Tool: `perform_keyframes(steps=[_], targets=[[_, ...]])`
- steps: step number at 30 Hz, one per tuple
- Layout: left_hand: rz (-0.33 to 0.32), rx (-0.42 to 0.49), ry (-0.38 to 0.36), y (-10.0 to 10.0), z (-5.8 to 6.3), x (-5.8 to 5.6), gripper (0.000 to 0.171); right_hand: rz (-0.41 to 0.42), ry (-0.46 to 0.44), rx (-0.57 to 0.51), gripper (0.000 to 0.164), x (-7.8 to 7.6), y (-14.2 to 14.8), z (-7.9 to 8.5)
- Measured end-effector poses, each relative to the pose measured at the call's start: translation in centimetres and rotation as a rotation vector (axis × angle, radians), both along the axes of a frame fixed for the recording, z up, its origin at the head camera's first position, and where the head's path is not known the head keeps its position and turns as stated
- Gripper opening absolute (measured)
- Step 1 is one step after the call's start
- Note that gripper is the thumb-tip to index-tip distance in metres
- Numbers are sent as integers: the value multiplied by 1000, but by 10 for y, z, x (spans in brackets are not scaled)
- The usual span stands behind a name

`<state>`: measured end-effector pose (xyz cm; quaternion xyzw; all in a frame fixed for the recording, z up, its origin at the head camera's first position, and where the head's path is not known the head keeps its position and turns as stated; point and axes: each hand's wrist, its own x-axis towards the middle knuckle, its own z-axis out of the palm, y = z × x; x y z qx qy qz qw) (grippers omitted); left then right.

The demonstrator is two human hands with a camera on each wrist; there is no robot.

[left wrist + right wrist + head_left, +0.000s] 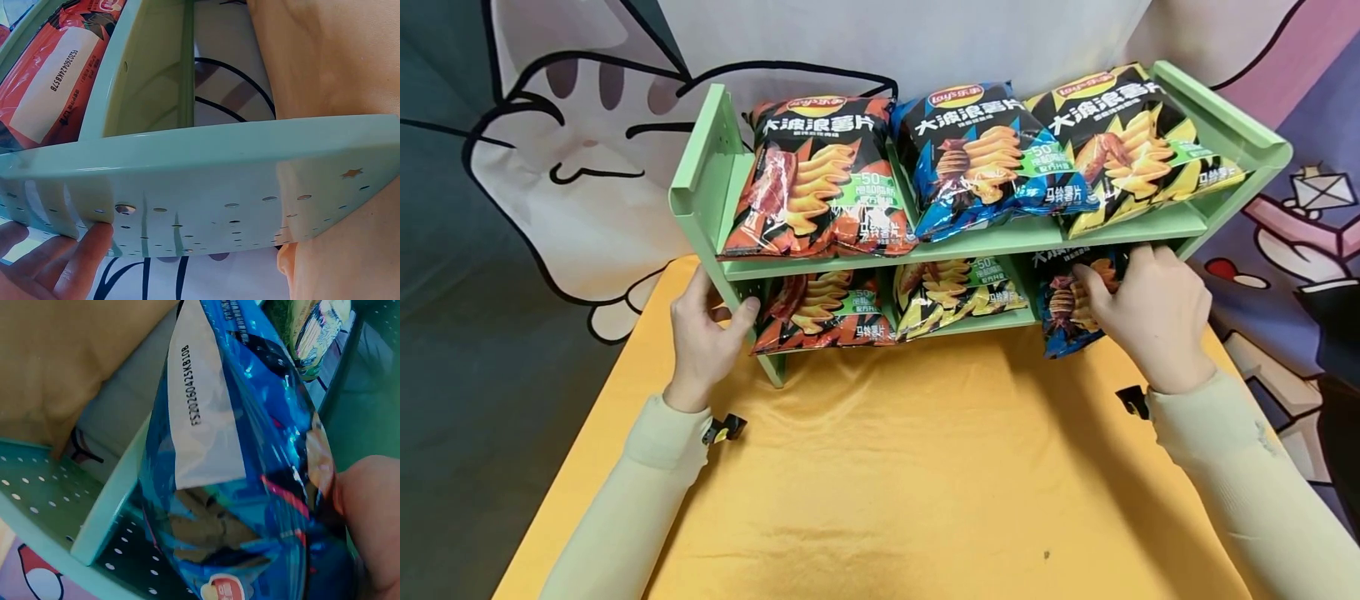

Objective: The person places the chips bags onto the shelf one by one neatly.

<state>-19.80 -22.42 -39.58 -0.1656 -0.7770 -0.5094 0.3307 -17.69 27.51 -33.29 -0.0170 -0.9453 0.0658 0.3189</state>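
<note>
A pale green two-tier rack [970, 248] stands at the far part of the table. My left hand [703, 337] grips its left side panel [206, 181], thumb toward the inner side and fingers [84, 259] against the perforated outer face. At the lower tier's right end, my right hand [1161, 321] holds a blue bag of potato chips [1063, 312], which sticks out past the front edge. The thumb [372, 512] lies along the bag in the right wrist view; the other fingers are mostly hidden. Beside it on that tier lie a yellow chip bag [958, 292] and a red chip bag [827, 308].
On the upper tier lean a red chip bag [820, 183], a blue chip bag [988, 158] and a yellow-and-black chip bag [1131, 150]. Low green dividers part the bags. A yellow cloth [880, 467] covers the table; a cartoon-printed backdrop [587, 183] hangs behind.
</note>
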Motion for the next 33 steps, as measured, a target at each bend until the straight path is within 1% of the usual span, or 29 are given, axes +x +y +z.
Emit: perform_keyframes(steps=[5, 7, 11, 14, 16, 17, 19, 21, 23, 24, 25, 29, 32, 33], targets=[[1, -9, -6, -2, 0, 0, 52, -33, -48, 20, 65, -12, -4, 5], [2, -11, -7, -2, 1, 0, 52, -30, -55, 22, 62, -16, -5, 7], [3, -11, -8, -2, 1, 0, 51, 26, -26, 38, 48, -23, -5, 8], [4, -8, -7, -1, 1, 1, 50, 79, -13, 75, 40, -28, -5, 9], [4, -7, -6, -1, 2, 1, 51, 91, -56, 75, 35, -32, -5, 11], [3, -6, -6, -1, 2, 1, 51, 91, -96, 65, 32, -33, -6, 12], [-1, -1, -5, -1, 3, 1, 52, 79, -199, 29, 24, -37, -6, 15], [-7, 3, -6, 0, 2, 1, 52, 58, -301, -22, 23, -41, -7, 19], [-9, 7, -7, 0, 1, 1, 51, 58, -378, -46, 29, -45, -8, 21], [-10, 6, -8, 0, 1, 1, 51, 67, -409, -52, 36, -48, -8, 23], [-13, 6, -10, 0, 1, 1, 51, 76, -435, -57, 43, -50, -8, 23], [-13, 3, -6, 0, 0, 0, 50, 126, -517, -99, 61, -57, -6, 23], [-14, 0, -4, -1, 0, -1, 49, 103, -599, -160, 72, -58, -1, 18], [-15, -3, -5, -1, 0, -1, 49, 93, -631, -176, 78, -58, 0, 15]])
